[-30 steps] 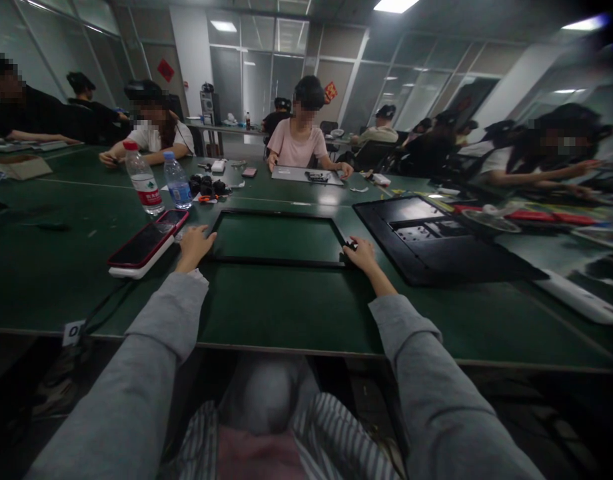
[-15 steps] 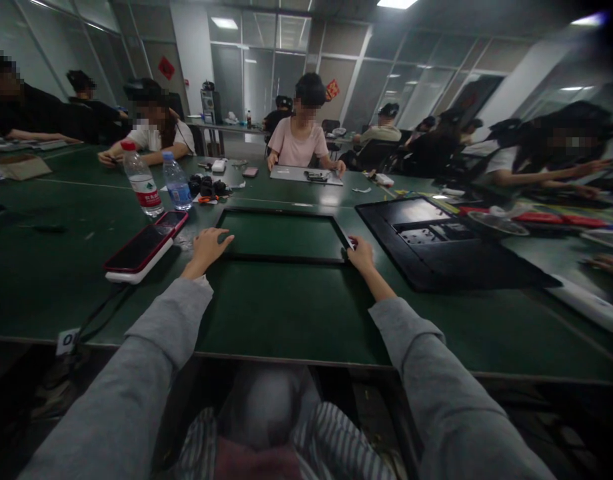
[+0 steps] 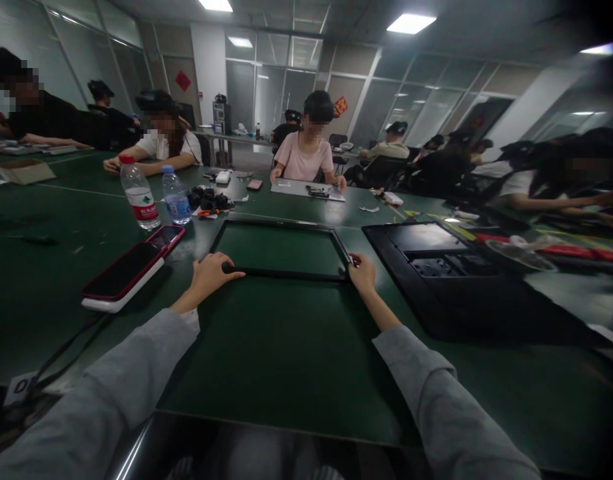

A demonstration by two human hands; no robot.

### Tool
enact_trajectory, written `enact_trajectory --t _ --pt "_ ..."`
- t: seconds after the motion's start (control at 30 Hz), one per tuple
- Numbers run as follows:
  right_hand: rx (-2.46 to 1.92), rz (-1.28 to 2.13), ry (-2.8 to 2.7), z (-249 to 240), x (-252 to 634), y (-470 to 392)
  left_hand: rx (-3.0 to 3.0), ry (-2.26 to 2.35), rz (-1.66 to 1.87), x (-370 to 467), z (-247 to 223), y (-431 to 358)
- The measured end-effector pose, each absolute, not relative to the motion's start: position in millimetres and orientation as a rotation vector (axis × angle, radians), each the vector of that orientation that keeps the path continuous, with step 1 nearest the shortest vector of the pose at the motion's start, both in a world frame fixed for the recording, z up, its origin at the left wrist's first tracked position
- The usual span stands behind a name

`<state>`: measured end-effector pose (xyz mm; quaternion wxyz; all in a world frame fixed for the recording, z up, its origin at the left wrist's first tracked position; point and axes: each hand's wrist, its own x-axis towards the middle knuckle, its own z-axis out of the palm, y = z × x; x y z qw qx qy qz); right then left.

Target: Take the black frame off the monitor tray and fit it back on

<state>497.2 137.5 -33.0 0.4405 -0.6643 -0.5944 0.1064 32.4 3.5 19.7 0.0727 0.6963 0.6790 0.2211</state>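
A thin black rectangular frame (image 3: 286,274), like a screen bezel, is in front of me at the green table (image 3: 286,360); the green tabletop shows through its opening. My left hand (image 3: 214,270) grips its near left corner, thumb along the near bar and fingers curled over the side. At the near right corner, my right hand (image 3: 361,272) is closed around the frame's side. Right of my right hand lies a large black panel (image 3: 411,293), like a monitor back cover, with a recessed middle part.
On the left lie a phone (image 3: 131,263) on a white block, a red-capped bottle (image 3: 140,200) and a blue-capped bottle (image 3: 176,200). Small black parts (image 3: 206,199) sit behind them. A co-worker in pink (image 3: 306,157) sits opposite at a grey panel (image 3: 291,189). A plastic bowl (image 3: 519,257) stands at right.
My left hand has gone from open beside the frame to gripping its near left corner. My right hand keeps its hold. The head view has tilted up slightly.
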Motion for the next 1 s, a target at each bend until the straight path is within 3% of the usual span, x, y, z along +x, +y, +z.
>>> enact_trajectory --t 0.4,0.8,1.0 --pt "-1.359 0.657 -1.198 -23.0 499.0 170.7 1.900 2.146 0.725 25.9 18.3 22.4" --pt "-1.154 0.393 -1.282 12.9 486.6 163.1 1.758 2.074 0.831 17.0 27.5 21.5" --pt "-1.265 0.461 -1.281 -0.5 487.8 153.7 1.766 2.069 0.808 19.7 27.3 20.1"
